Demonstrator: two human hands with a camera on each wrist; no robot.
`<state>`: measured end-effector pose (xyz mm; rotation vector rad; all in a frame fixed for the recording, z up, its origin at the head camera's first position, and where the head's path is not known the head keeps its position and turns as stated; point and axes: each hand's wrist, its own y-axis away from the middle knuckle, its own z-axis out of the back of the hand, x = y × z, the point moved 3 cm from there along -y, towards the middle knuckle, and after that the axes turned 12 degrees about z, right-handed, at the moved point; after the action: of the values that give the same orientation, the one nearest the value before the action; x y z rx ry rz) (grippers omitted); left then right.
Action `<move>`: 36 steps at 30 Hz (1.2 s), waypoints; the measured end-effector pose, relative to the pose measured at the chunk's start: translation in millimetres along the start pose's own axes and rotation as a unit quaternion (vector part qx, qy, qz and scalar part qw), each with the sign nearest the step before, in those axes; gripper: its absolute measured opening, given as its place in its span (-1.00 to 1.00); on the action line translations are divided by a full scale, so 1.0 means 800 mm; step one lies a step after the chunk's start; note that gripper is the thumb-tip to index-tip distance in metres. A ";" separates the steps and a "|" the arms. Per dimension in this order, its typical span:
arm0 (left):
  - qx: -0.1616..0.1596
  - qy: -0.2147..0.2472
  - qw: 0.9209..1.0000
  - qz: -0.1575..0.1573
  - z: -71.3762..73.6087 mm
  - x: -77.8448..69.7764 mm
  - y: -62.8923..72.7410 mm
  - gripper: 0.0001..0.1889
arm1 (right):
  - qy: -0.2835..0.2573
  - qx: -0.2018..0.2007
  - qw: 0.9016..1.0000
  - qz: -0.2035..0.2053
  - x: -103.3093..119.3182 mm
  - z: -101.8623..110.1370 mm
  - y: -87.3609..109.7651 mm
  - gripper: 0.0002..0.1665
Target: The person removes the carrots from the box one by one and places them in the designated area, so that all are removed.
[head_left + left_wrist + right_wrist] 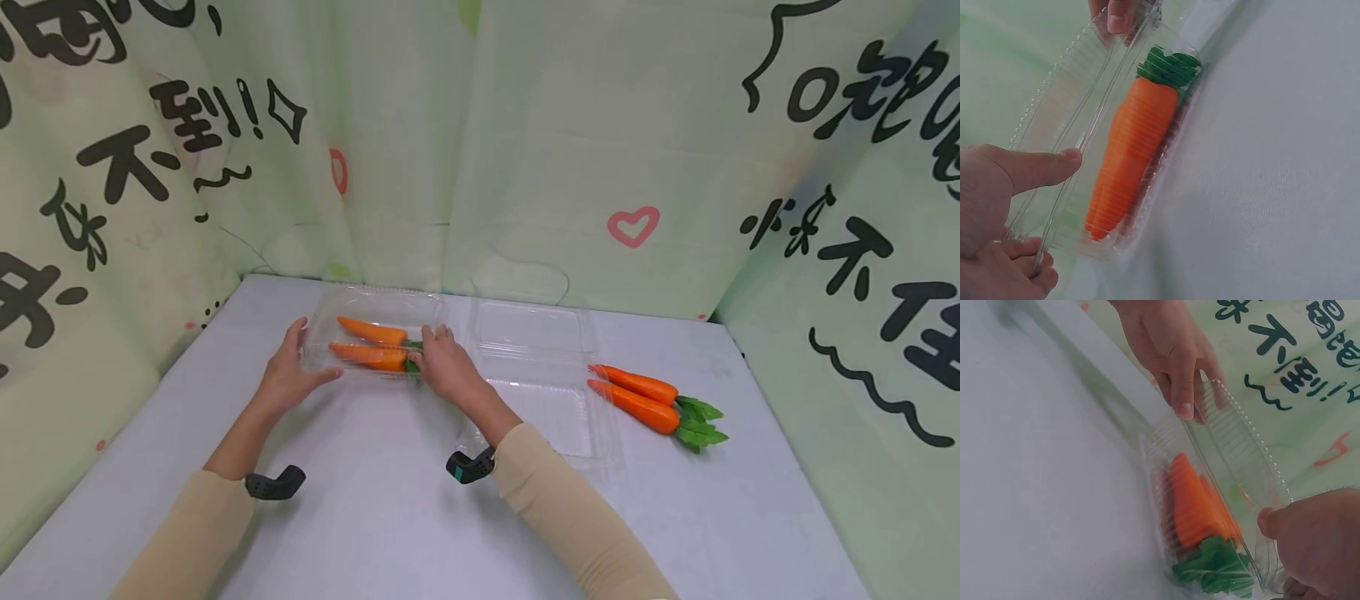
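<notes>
Pale curtains point(547, 167) are hanging round a white table point(375, 517); towards its far left, a clear box point(375, 306) is holding two carrots point(369, 357); the left hand point(288, 375) is gripping the box's left end, thumb at the near side; the right hand point(450, 367) is pinching its right end; further right, an open box point(532, 329) is lying unfolded; two loose carrots point(637, 407) are lying by its right edge, green tops point(697, 429) pointing right.

Glossy, ribbed clear plastic container point(386, 305); smooth, faintly shiny carrots point(371, 357); matt, cloth-like table covering point(375, 517)
</notes>
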<state>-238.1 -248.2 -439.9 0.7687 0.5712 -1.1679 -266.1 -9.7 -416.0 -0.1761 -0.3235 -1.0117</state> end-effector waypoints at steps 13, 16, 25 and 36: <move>-0.014 -0.039 0.999 0.017 0.006 0.003 0.004 -0.07 | -0.091 -0.001 0.996 0.002 -0.007 -0.005 0.005 0.03; -0.016 -0.043 0.999 0.013 0.007 0.005 0.002 -0.06 | -0.109 -0.012 0.994 -0.002 -0.009 -0.009 0.006 0.12; -0.021 -0.024 0.999 0.003 0.006 0.008 -0.001 0.01 | -0.129 -0.040 0.991 -0.011 -0.008 -0.011 0.010 0.08; -0.041 0.028 0.999 0.017 0.007 0.006 0.002 0.13 | -0.026 -0.022 0.999 0.021 -0.001 -0.005 0.009 -0.08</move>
<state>-235.0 -254.9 -439.5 0.7410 0.6464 -1.0868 -259.6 -6.8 -420.1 -0.2493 -0.3431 -0.9740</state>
